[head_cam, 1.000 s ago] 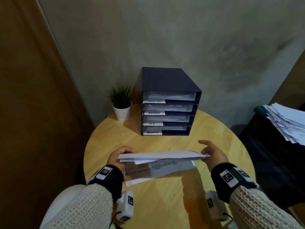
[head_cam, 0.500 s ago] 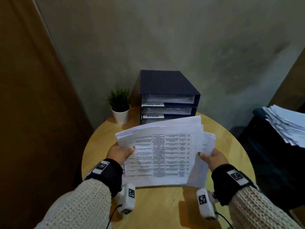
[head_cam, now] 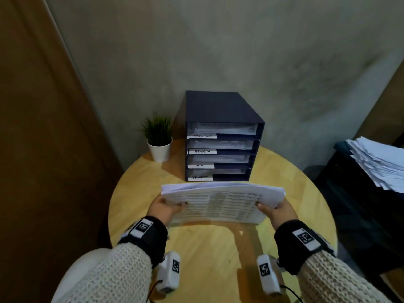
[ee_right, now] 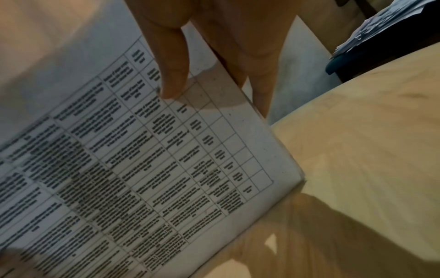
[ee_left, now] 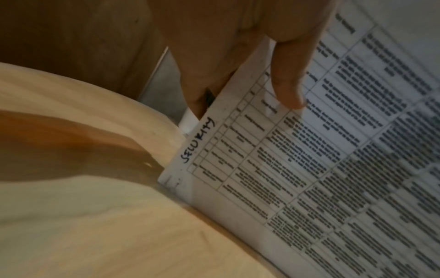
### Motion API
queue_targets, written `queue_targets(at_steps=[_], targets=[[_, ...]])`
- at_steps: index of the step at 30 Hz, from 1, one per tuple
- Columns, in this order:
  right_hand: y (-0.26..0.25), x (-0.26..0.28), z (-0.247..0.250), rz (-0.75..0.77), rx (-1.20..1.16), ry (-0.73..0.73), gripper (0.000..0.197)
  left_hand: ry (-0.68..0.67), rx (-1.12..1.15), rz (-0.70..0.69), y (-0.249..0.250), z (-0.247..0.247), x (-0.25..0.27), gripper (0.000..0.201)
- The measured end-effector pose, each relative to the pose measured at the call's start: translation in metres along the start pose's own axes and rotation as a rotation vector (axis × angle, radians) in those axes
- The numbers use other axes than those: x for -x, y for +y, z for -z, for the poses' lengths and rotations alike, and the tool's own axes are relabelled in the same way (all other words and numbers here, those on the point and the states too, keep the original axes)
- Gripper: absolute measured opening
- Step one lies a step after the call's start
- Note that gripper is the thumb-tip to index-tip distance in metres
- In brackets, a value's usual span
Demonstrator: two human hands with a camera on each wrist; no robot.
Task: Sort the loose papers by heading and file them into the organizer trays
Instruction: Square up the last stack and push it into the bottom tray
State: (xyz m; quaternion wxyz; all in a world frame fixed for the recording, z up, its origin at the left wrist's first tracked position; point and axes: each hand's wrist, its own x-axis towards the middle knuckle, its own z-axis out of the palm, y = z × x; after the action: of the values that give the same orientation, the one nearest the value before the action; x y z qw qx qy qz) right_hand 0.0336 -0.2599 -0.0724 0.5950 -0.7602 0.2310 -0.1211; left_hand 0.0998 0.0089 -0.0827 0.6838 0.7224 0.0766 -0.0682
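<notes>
Both hands hold one stack of printed papers (head_cam: 223,202) between them, lifted just above the round wooden desk (head_cam: 214,259). On the stack's left edge, the left hand (head_cam: 162,209) pinches the sheets with its thumb (ee_left: 288,79) lying on the top page and its fingers underneath. The right hand (head_cam: 282,212) pinches the right edge the same way, its thumb (ee_right: 171,62) on the printed table and its fingers (ee_right: 257,75) behind the sheets. The stack bows upward in the middle and tilts slightly, near edge lower. Its top page carries a dense grid of text, too blurred to read, and a handwritten heading (ee_left: 199,140) in dark ink along the left margin that reads "SECURITY".

Beyond the papers, at the back of the desk and against the grey wall, stands a dark blue organizer (head_cam: 223,136) with four stacked trays, each already holding sheets. White labels sit at the left front of each tray; the second one (head_cam: 202,151) reads "ADMIN", while the others are too blurred to read with certainty. Just left of the organizer is a small green plant in a white pot (head_cam: 159,139). Off the desk to the right, an untidy pile of loose papers (head_cam: 378,162) rests on a dark piece of furniture.
</notes>
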Motion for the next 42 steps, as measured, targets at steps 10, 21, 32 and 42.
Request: queue_targets(at_steps=[10, 21, 32, 42], targets=[[-0.049, -0.008, 0.015, 0.308, 0.164, -0.036, 0.059, -0.057, -0.110, -0.146, 0.031, 0.007, -0.004, 0.022], [-0.025, -0.028, 0.011, -0.039, 0.619, -0.187, 0.023, 0.101, -0.435, -0.309, 0.038, 0.001, -0.035, 0.059], [0.052, -0.027, 0.006, -0.454, 0.733, -0.260, 0.020, -0.260, -0.287, 0.383, -0.058, -0.036, -0.041, 0.059], [0.053, -0.083, -0.025, -0.462, 0.628, -0.159, 0.030, -0.310, -0.140, 0.342, -0.037, -0.054, -0.063, 0.032]])
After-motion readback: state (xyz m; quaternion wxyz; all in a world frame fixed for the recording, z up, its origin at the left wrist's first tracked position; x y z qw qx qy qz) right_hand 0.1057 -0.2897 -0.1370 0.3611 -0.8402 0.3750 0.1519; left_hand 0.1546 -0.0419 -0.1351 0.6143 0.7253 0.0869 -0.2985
